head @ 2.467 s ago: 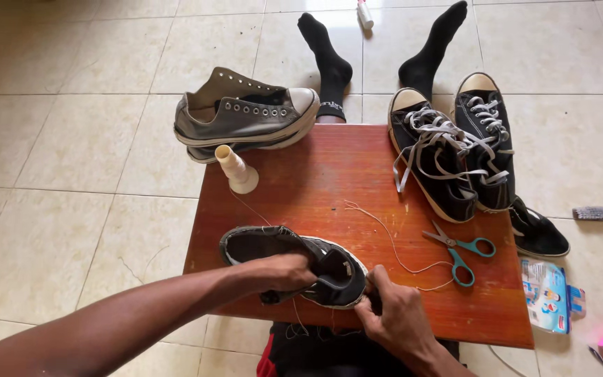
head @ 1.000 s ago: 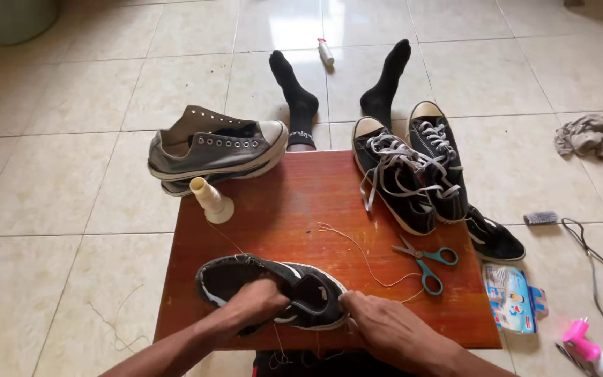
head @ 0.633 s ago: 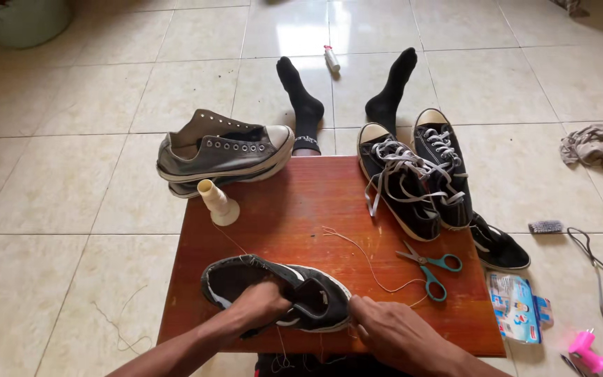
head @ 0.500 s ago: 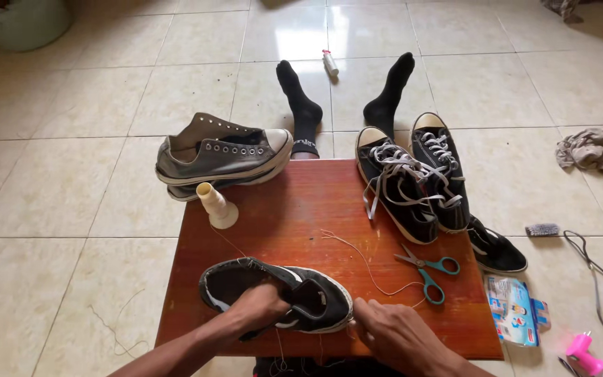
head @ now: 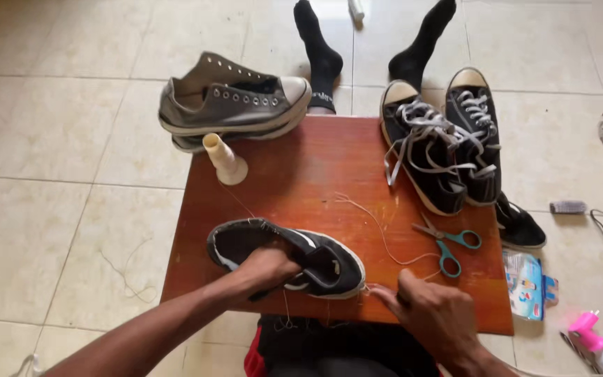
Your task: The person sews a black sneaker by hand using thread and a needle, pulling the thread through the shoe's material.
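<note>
Lower centre of frame, on the red-brown table [head: 329, 167]: one black shoe [head: 294, 255] with white sole, lying on its side, left hand [head: 266, 269] closed around its middle. Right hand [head: 430, 314], lower right of centre, fingers pinched shut on a pale thread [head: 378, 230] just beside the shoe's toe. Also on the table: teal-handled scissors [head: 451, 244] right of centre, cream thread cone [head: 223, 159] upper left, laced black sneakers [head: 441, 150] upper right.

Both forearms are left bare, with no sleeves, rings or watch seen on the left hand [head: 265, 269] or right hand [head: 433, 315]. Long black socks [head: 319, 52] are worn on both feet. Dark clothing with a red patch [head: 254, 359] is glimpsed below.
</note>
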